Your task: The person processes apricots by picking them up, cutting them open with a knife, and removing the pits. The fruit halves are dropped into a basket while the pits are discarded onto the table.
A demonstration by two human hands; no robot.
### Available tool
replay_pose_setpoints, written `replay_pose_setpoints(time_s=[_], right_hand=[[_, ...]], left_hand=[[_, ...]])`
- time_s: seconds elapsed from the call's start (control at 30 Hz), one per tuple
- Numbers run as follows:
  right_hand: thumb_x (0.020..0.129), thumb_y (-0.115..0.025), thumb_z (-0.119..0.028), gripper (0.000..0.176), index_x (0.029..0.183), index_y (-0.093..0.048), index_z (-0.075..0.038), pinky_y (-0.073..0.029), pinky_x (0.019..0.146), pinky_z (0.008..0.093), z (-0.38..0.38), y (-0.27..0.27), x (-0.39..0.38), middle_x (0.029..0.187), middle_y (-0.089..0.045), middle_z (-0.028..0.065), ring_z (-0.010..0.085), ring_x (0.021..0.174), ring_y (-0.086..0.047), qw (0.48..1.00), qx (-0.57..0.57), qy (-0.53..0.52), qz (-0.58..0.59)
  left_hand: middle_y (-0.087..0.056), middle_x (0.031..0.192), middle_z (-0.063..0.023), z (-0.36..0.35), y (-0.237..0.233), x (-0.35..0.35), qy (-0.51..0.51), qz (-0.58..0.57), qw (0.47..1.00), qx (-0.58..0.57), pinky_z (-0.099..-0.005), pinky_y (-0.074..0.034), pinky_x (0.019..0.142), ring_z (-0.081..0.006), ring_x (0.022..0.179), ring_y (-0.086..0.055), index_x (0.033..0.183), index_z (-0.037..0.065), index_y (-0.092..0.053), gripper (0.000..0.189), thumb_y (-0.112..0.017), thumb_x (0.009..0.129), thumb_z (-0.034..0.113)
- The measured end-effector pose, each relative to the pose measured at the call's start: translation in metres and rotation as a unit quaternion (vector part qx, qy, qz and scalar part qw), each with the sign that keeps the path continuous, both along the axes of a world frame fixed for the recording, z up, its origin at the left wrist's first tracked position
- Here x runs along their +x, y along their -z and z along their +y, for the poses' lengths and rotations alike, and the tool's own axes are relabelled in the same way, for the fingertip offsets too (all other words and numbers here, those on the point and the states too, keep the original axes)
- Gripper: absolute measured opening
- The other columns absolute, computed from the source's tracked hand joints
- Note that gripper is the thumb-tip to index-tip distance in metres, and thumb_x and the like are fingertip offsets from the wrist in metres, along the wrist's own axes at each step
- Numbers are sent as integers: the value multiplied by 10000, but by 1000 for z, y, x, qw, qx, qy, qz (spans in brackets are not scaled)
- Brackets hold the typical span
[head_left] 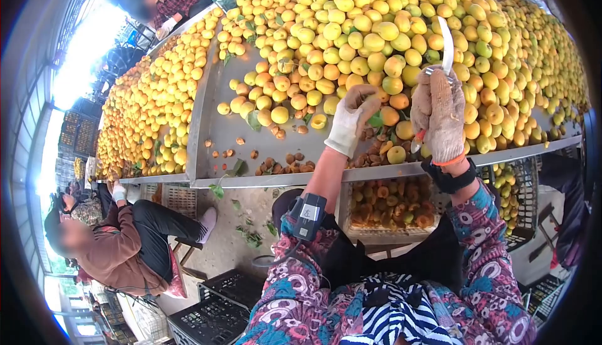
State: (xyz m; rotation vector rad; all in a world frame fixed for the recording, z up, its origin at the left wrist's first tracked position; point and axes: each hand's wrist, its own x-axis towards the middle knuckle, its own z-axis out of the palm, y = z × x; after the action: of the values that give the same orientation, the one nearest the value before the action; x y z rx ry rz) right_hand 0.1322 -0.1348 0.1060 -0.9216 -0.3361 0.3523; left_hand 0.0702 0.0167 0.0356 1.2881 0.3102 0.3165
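Note:
My right hand (439, 116), in a worn knit glove, is wrapped round a knife (447, 44). The blade points up and away from me, and the handle's end shows below the palm. My left hand (352, 119), in a white glove with soiled fingers, hovers at the near edge of the apricots (351, 37), its fingers bent and apart with nothing visible in them. A green leaf (375, 120) lies just beside its thumb. A cut apricot half (318, 122) sits to its left. Brown pits (295, 162) lie scattered along the front of the metal table (216, 128).
Below the table edge, a crate (389, 224) holds apricot halves. Another crate (532, 204) with apricots stands right. Black crates (210, 317) are on the floor at left. A seated person (125, 244) works at left, another person (179, 0) at the far side.

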Motion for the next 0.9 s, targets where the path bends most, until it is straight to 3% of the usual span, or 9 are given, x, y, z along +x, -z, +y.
replay_pose_setpoints(time_s=[0.1,0.2,0.33,0.5,0.63,0.7,0.77,0.8,0.9], right_hand=[[978,-521,-288,223,949,-547,-68,-229,347,213,1,2,6,535,-386,-44,47,379,-306,999,19,36,-8],[979,-503,-349,246,948,-549,-109,-236,356,231,-1,2,5,557,-377,-54,63,393,-317,998,41,45,-22],[957,-530,-386,275,933,-541,-112,-225,359,246,2,-10,2,550,-359,-45,85,391,-312,990,117,69,-31],[955,-528,-374,266,959,-534,-108,-289,386,257,1,7,5,587,-377,-28,108,437,-350,979,44,189,-65],[981,-490,-299,216,1026,-521,-90,-356,406,236,3,-3,-9,667,-462,-20,97,484,-429,969,-3,206,-139],[968,-500,-339,251,1038,-530,-99,-372,434,263,-9,48,10,679,-472,8,135,517,-451,961,-51,202,-184],[962,-492,-357,281,1075,-528,-102,-401,472,282,-11,54,14,735,-505,41,168,574,-492,925,-96,227,-288],[962,-480,-356,296,1106,-521,-101,-422,495,287,-11,45,11,785,-534,60,183,615,-522,887,-115,253,-368],[914,-528,-308,337,1129,-548,-50,-498,644,291,-10,38,-2,935,-619,74,186,787,-606,994,112,-19,10]], left_hand=[[-604,1054,-88,0,4,-3,4,-117,993,-2,-250,-455,774,-116,859,-571,1154,8,-551,341,-550,907,242],[-609,1046,-90,-7,-2,-9,100,-144,955,-238,-242,-465,742,-115,842,-566,1187,3,-522,414,-543,924,321],[-599,893,-61,-26,-12,-14,139,-71,944,-292,-190,-448,597,-100,746,-552,1181,10,-508,490,-397,987,446],[-539,731,3,-56,-24,-15,123,21,984,-128,-181,-370,496,-65,625,-493,1058,65,-519,533,-298,984,544],[-562,770,-18,-63,-19,-9,138,20,970,-201,-192,-416,535,-65,653,-519,1045,63,-513,455,-333,994,478],[-578,806,-24,-67,-15,-14,59,-61,987,140,-210,-453,566,-92,674,-553,1055,62,-517,436,-336,988,453],[-577,777,-25,-72,-11,-15,24,-75,976,204,-217,-437,529,-101,619,-539,1037,74,-528,448,-352,971,480],[-568,730,-24,-75,-8,-13,31,-52,993,100,-216,-403,477,-97,555,-508,1014,87,-538,470,-366,956,520],[-574,722,-12,-78,22,6,-15,64,951,-303,-240,-417,474,-126,510,-501,952,125,-569,382,-460,926,489]])
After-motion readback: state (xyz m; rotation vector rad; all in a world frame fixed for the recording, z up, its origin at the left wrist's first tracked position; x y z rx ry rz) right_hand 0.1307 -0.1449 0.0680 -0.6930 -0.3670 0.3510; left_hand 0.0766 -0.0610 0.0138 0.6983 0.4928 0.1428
